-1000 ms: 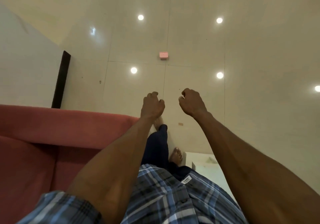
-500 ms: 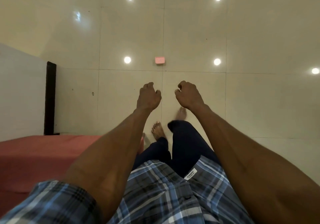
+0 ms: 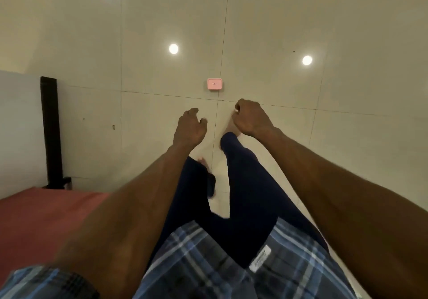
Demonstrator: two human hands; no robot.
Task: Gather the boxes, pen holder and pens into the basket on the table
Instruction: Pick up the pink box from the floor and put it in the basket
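Small pink box [image 3: 215, 84], floor-bound

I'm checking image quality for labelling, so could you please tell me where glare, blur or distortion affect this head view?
Head view: two round glare spots reflect off the glossy floor tiles; the shirt and forearms look motion-blurred; wide-angle distortion bends the tile seams.

We seem to be indoors in a home, likely a living room. We see a glossy pale tiled floor [image 3: 278, 32] mirroring round ceiling lights, a red sofa [image 3: 46, 217] at lower left, and a white wall with a dark upright post [image 3: 49, 132]. The person walks barefoot.
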